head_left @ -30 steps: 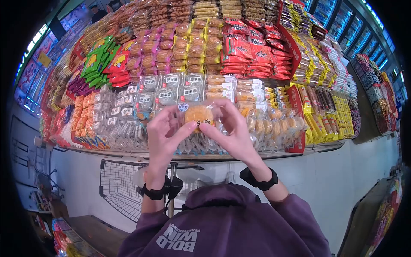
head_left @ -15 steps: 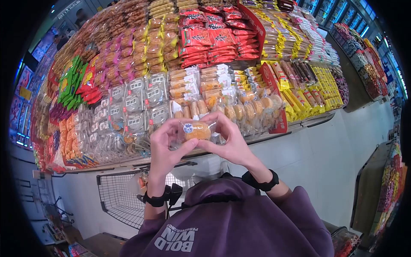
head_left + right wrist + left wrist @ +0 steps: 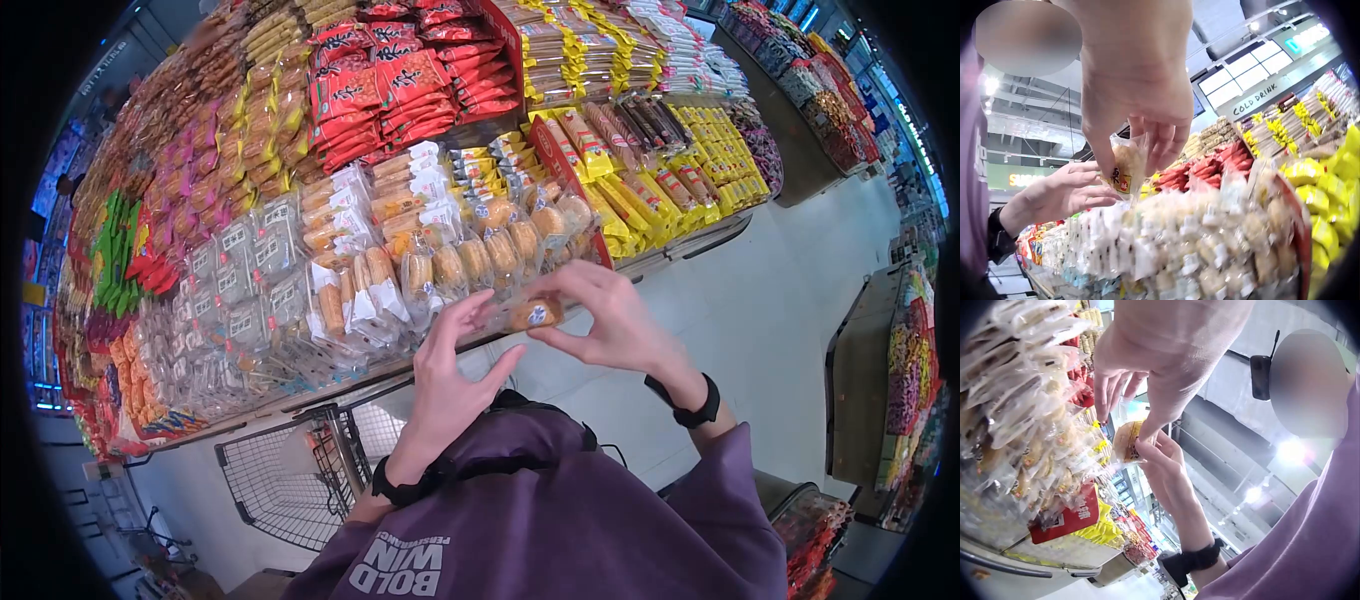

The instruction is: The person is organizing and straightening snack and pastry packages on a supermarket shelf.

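Observation:
My right hand (image 3: 610, 318) pinches a small round pastry in a clear wrapper (image 3: 537, 313) between thumb and fingers, above the front edge of the display. A blue-and-white round mark shows on the wrapper in the head view, and dark lettering with a yellow and red patch faces the right wrist camera. Beside it, my left hand (image 3: 455, 375) has its thumb and fingers spread apart, its fingertips close to the wrapper's left end. Just beyond the hands stands a row of similar wrapped pastries (image 3: 475, 260).
Packaged snacks fill the sloping display: grey packets (image 3: 235, 280), red bags (image 3: 410, 75) and yellow packs (image 3: 640, 210). A red divider (image 3: 560, 150) separates sections. A wire shopping cart (image 3: 285, 490) stands below left, against the display's front edge. More snack shelves line the right side.
My left hand has let go of the pastry, which both hands held before; my right hand keeps it and has moved right. The head view has swung toward the display's right side.

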A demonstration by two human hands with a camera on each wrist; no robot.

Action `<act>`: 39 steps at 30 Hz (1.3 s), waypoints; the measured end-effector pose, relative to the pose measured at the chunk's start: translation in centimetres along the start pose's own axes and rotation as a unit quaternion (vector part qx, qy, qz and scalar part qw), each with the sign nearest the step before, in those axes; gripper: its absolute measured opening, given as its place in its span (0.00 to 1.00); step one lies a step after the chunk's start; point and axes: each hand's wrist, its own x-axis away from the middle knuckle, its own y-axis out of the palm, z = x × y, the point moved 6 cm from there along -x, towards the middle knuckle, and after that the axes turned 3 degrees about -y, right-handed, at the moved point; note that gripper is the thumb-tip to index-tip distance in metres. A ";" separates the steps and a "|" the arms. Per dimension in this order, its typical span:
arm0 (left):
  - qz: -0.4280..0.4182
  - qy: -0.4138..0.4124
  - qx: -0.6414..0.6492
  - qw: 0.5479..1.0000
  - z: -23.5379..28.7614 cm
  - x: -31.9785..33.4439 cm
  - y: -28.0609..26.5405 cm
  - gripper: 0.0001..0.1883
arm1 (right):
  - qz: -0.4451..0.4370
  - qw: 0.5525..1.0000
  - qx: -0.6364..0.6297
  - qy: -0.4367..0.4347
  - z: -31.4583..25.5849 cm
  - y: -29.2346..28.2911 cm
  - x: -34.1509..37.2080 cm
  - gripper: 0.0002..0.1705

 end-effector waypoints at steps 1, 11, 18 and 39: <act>0.000 0.031 -0.028 0.999 0.2 -0.7 0.3 0.32 | 0.018 1.000 0.020 -0.002 0.2 -1.6 -0.8 0.22; -0.050 0.052 -0.363 0.929 -0.1 -10.1 5.7 0.32 | -0.038 0.990 0.133 -0.041 11.7 -4.7 -14.8 0.24; -0.068 0.021 -0.453 0.889 -2.2 -11.3 7.8 0.39 | -0.212 0.970 0.094 -0.076 14.5 0.7 -18.5 0.25; -0.045 0.074 -0.382 0.920 -1.6 -10.0 7.5 0.41 | -0.311 0.948 -0.022 -0.061 16.5 4.2 -17.3 0.15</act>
